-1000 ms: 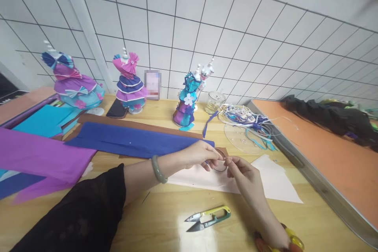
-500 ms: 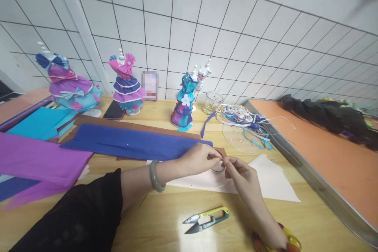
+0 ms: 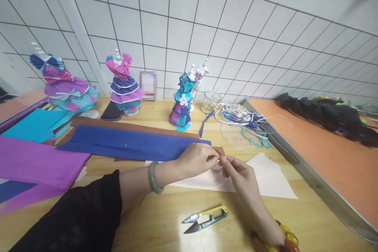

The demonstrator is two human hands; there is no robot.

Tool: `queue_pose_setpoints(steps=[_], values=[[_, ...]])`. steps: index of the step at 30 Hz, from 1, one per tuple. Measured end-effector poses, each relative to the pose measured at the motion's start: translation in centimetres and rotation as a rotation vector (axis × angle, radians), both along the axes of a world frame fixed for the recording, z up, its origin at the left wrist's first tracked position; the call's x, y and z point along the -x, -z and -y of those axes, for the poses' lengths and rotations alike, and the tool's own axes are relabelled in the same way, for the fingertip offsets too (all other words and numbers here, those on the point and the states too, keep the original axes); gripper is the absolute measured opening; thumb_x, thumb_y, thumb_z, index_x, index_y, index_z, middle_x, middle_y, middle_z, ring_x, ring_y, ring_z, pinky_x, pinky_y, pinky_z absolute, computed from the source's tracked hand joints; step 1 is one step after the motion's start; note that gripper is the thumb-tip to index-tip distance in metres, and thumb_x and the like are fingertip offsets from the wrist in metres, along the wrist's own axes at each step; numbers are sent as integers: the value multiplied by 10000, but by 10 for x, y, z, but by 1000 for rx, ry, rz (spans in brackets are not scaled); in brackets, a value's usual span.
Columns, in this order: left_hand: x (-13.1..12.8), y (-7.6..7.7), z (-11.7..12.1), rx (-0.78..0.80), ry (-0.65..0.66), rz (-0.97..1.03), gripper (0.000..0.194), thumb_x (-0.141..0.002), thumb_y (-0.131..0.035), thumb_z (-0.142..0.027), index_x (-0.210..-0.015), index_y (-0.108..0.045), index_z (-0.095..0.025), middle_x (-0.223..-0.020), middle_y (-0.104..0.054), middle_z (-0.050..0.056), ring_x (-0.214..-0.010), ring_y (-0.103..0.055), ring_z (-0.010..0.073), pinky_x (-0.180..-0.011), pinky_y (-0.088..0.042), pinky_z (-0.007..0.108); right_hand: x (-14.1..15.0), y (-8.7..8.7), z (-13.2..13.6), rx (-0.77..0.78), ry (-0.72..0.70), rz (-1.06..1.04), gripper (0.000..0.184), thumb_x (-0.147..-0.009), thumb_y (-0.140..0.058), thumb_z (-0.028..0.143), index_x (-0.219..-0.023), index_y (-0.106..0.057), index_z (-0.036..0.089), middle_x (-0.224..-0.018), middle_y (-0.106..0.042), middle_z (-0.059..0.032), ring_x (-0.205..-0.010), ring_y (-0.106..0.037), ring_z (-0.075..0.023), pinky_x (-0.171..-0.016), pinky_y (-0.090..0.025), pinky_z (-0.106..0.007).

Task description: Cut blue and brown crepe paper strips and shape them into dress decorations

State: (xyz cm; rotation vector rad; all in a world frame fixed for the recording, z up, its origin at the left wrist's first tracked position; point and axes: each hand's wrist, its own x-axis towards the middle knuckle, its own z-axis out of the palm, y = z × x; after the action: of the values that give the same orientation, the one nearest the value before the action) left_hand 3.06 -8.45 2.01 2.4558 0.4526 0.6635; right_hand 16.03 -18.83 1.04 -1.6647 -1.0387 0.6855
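Note:
My left hand (image 3: 196,160) and my right hand (image 3: 238,173) meet fingertip to fingertip over a white sheet of paper (image 3: 265,179) on the wooden table (image 3: 165,220). Between them they pinch a small clear tape roll (image 3: 217,160); the left hand holds the ring and the right thumb and finger pinch something thin at its rim. A green bangle sits on my left wrist, a beaded bracelet on my right. Yellow-green thread snips (image 3: 205,218) lie just in front of my hands.
A long blue crepe sheet (image 3: 130,143) lies behind my hands, purple crepe (image 3: 38,165) and turquoise sheets (image 3: 35,124) to the left. Three paper-dress figures (image 3: 122,84) stand along the tiled wall. A plate with ribbons (image 3: 245,128) and a glass jar (image 3: 210,102) sit to the right.
My hands have stayed together on the tape roll, shifting slightly left and nearer as the view tilted down a little. Nothing else on the table has moved.

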Motion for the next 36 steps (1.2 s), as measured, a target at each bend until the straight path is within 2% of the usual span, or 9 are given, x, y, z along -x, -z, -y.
queue_pose_setpoints(steps=[2, 4, 6, 11, 14, 17, 25, 29, 36], values=[[0, 0, 1, -28, -16, 13, 255, -814, -431, -202, -698, -657, -177, -717, -652, 33, -674, -554, 123, -647, -361, 218, 0, 0, -1, 3, 7, -14, 320, -734, -582, 482, -662, -624, 172, -494, -491, 25, -486, -441, -110, -499, -377, -225], [0, 0, 1, 21, -25, 29, 256, -807, -436, -208, -674, -652, -173, -701, -647, 33, -670, -551, 122, -654, -368, 222, -1, 0, -2, 4, 9, -20, 330, -730, -584, 485, -659, -628, 166, -503, -506, 15, -478, -439, -110, -488, -380, -229], [-1, 2, 0, 172, -26, 51, 247, -796, -443, -223, -682, -655, -166, -697, -645, 29, -663, -552, 117, -636, -382, 218, -1, 0, -2, -3, 16, -17, 332, -732, -581, 482, -682, -636, 158, -542, -538, -3, -484, -444, -114, -485, -388, -237], [-7, 6, -3, 712, -38, 75, 231, -737, -515, -297, -758, -668, -125, -708, -646, 46, -622, -554, 116, -525, -424, 209, -1, 3, 0, -48, 25, 18, 312, -744, -580, 451, -824, -666, 162, -652, -604, -32, -531, -487, -130, -524, -426, -256], [-9, 7, -5, 888, -21, 71, 231, -712, -548, -301, -753, -662, -104, -697, -634, 56, -571, -536, 100, -468, -431, 199, -1, 5, 0, -58, 15, 61, 309, -753, -569, 449, -841, -674, 172, -661, -614, -39, -538, -509, -140, -527, -442, -264], [-9, 7, -5, 932, 10, 81, 226, -708, -562, -302, -745, -656, -100, -692, -626, 57, -586, -538, 98, -472, -443, 191, -2, 8, 0, -80, 15, 113, 288, -763, -563, 438, -821, -678, 180, -689, -626, -43, -534, -517, -137, -522, -444, -260], [-9, 11, -5, 873, 18, 48, 239, -712, -535, -312, -742, -654, -107, -627, -588, 31, -575, -526, 94, -480, -448, 188, -1, 10, 1, -82, -31, 265, 242, -814, -513, 393, -811, -647, 191, -749, -639, -52, -590, -542, -150, -575, -428, -271], [-9, 10, -6, 910, 29, 38, 270, -709, -547, -350, -755, -655, -107, -637, -596, 41, -585, -542, 101, -483, -446, 192, 0, 7, -1, -67, 5, 126, 272, -784, -537, 437, -794, -628, 181, -719, -626, -48, -554, -515, -139, -538, -427, -258], [-10, 16, -10, 1066, 13, 54, 284, -703, -574, -386, -733, -637, -111, -680, -622, 54, -553, -545, 95, -451, -424, 192, -6, 9, -4, -15, 18, -92, 319, -725, -598, 483, -719, -614, 165, -522, -514, 14, -472, -440, -111, -474, -359, -226]])
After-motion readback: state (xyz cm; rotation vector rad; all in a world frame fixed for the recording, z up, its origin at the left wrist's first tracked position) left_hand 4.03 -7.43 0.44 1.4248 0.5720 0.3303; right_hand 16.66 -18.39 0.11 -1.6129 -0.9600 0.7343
